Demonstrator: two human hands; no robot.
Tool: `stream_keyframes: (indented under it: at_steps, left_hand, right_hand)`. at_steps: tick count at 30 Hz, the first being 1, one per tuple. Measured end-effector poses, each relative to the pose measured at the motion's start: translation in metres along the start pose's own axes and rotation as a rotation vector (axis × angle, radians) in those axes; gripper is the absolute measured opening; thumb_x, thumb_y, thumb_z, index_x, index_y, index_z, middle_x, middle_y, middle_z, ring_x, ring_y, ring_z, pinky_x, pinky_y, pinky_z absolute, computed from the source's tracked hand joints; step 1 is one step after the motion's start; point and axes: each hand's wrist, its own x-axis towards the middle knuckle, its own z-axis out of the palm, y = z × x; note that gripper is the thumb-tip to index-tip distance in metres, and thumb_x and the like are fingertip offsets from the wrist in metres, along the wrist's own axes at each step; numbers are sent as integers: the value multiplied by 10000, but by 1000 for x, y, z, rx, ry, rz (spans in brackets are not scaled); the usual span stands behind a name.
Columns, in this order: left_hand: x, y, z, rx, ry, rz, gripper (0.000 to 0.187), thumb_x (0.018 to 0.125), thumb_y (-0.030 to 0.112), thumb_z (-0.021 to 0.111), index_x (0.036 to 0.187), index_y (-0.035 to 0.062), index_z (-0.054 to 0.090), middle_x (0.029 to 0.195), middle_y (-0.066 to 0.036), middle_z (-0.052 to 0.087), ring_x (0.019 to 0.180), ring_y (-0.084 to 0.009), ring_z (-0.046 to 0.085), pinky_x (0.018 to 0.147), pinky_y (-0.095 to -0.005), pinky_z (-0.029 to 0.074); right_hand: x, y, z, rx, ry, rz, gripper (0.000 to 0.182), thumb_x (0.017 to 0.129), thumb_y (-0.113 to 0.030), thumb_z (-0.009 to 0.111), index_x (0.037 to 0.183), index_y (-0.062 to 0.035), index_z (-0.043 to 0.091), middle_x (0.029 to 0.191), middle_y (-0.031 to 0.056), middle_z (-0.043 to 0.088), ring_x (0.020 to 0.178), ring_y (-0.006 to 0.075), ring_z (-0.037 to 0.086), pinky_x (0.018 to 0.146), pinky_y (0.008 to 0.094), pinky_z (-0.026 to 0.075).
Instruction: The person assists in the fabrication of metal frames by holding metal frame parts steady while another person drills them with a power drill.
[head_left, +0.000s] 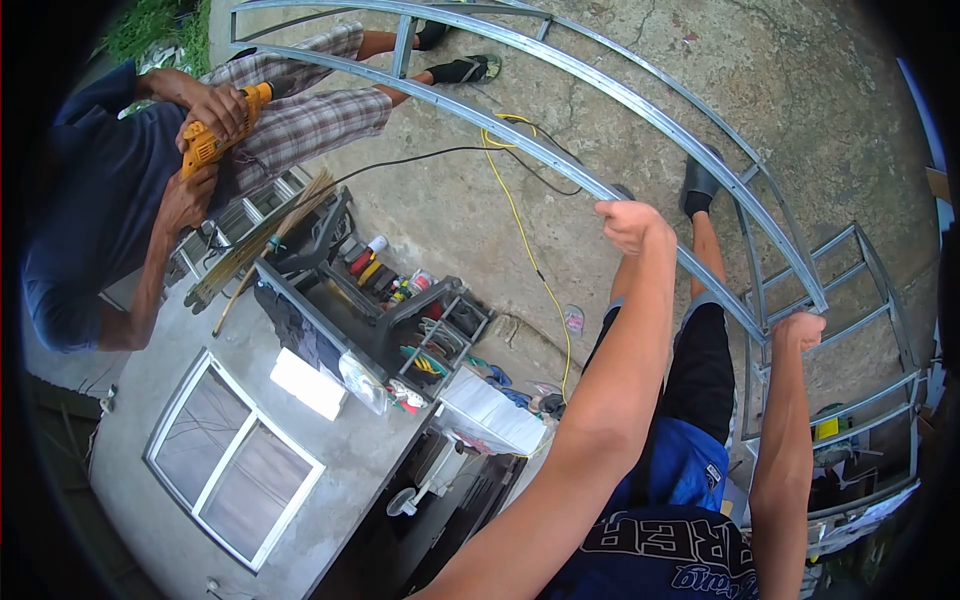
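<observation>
A long metal frame [520, 148] of silvery channels joined by short crosspieces stretches from the upper left to the lower right. My left hand [634, 226] is closed round its near rail, right of the middle of the view. Further right, my right hand [799, 331] is closed on the frame's lower end. At the upper left, a co-worker in a dark shirt holds an orange power drill [212, 135] with both hands, close to the far end of the frame.
More welded metal framing [868, 318] stands at the right. A yellow cord [518, 215] and a black cable cross the concrete floor [600, 90]. A rack of tools and bottles [375, 275] stands by the wall with the window, near a white box [490, 412].
</observation>
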Motion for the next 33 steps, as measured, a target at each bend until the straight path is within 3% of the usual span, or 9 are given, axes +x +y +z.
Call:
stream_keyframes:
  at_steps: [7, 10, 13, 33]
  left_hand:
    - [-3, 3, -4, 3, 5, 1, 713, 941, 460, 209, 1123, -96, 616, 1200, -286, 579, 1122, -419, 550, 999, -486, 403]
    - [3, 0, 2, 17, 63, 1, 680, 942, 436, 214, 999, -68, 666, 1127, -270, 620, 1098, -413, 557, 997, -487, 388]
    - [0, 2, -2, 13, 23, 5, 718, 935, 468, 216, 1121, -99, 616, 1196, -289, 581, 1123, -422, 550, 996, -487, 405]
    - [-2, 0, -5, -38, -46, -38, 719, 935, 471, 210, 1206, -95, 563, 1266, -287, 539, 1184, -422, 512, 1036, -490, 371]
  right_hand:
    - [0, 0, -1, -10, 2, 16, 546, 871, -291, 386, 1062, 171, 606, 1146, 313, 599, 1064, 415, 581, 927, 442, 432]
    - [3, 3, -1, -16, -8, 19, 546, 872, -293, 383, 1058, 169, 610, 1145, 312, 600, 1067, 413, 580, 934, 439, 426]
    - [2, 3, -1, -17, -15, 10, 546, 872, -293, 383, 1060, 166, 611, 1144, 312, 601, 1069, 413, 578, 936, 438, 424]
    - [3, 7, -2, -121, 21, -23, 550, 878, -310, 373, 1051, 147, 623, 1132, 315, 605, 1083, 427, 571, 953, 463, 417]
